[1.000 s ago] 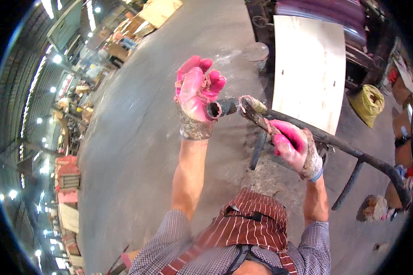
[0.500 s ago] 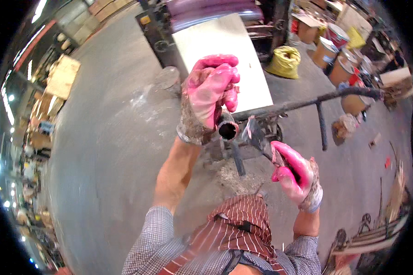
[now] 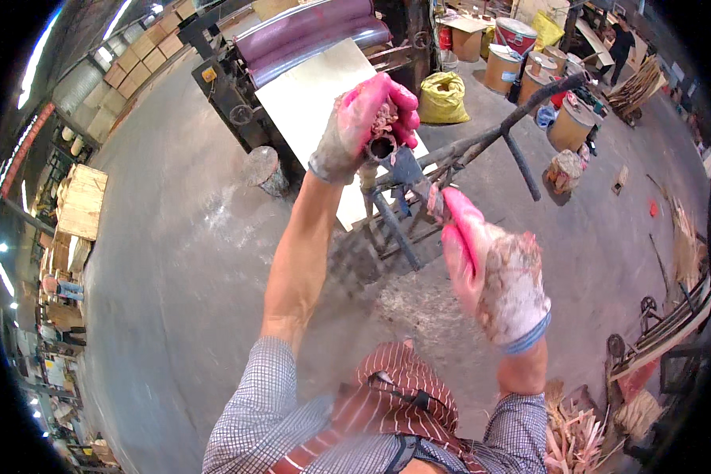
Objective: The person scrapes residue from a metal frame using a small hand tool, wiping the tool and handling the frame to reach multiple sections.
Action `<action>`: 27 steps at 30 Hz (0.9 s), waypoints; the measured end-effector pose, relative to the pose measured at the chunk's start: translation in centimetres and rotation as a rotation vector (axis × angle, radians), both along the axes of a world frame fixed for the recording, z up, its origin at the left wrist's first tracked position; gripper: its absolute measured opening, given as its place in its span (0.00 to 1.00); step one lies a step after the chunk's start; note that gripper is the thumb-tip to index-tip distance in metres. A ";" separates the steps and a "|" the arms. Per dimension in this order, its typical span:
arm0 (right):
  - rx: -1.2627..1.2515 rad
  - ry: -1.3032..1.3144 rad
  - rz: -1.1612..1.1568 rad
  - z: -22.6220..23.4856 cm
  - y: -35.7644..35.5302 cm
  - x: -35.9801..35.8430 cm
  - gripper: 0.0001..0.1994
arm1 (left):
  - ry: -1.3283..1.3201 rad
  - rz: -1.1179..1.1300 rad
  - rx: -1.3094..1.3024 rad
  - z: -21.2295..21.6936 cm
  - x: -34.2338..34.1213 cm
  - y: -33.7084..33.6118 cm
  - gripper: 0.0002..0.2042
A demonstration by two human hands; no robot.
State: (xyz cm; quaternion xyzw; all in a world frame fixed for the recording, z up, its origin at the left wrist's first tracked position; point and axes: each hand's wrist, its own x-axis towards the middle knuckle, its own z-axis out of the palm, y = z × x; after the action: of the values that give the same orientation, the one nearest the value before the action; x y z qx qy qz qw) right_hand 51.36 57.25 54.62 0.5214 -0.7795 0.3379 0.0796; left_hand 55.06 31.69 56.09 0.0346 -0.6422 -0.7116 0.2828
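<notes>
Both hands wear pink-coated, dirt-caked gloves. My left hand (image 3: pixel 375 118) is closed, its fingers curled over a crusted pinkish lump (image 3: pixel 385 118). Just below that lump shows the round open end of a dark pipe (image 3: pixel 381 148); whether the fingers also wrap round the pipe is hidden. Lower and to the right, my right hand (image 3: pixel 482 261) is closed on the handle of a scraper (image 3: pixel 407 168). Its flat grey blade points up and left, close against the pipe end. The dark pipe frame (image 3: pixel 521 162) runs off to the right with legs below.
Beyond my hands, a pale sheet (image 3: pixel 308 87) lies before a machine with a purple roller (image 3: pixel 316 43). A yellow sack (image 3: pixel 444 99) and several drums (image 3: pixel 500 69) stand at the back right. A short stump-like block (image 3: pixel 267 170) is left of the machine. Wood scraps (image 3: pixel 574 438) lie lower right.
The view has shifted, showing more at the back. My right hand has moved up and left, bringing the scraper blade to the pipe end. My left fingers have turned, revealing the lump.
</notes>
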 end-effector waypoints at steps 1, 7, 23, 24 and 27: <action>-0.041 0.014 -0.043 0.1 -0.4 0.2 0.17 | 0.022 -0.027 0.019 -0.1 0.0 -0.2 0.24; -0.026 0.199 -0.233 -0.5 -2.3 1.9 0.13 | 0.003 -0.079 0.005 -0.2 -0.2 -1.3 0.29; 0.158 0.148 -0.603 1.5 -7.7 8.1 0.18 | 0.283 -0.092 0.407 0.3 -1.9 -3.2 0.10; 0.105 0.069 -0.662 1.5 -7.2 9.0 0.17 | 0.221 -0.100 0.547 0.5 -2.2 -4.1 0.11; -0.211 -0.004 -0.700 0.6 -6.2 11.1 0.17 | 0.201 -0.161 0.525 0.3 -2.0 -5.9 0.10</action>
State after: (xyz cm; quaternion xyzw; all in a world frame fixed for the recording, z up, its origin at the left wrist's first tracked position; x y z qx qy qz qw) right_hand 62.46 51.01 55.26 0.2112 -0.8718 0.3698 0.2421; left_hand 53.11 25.82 56.44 -0.0154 -0.4055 -0.8735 0.2691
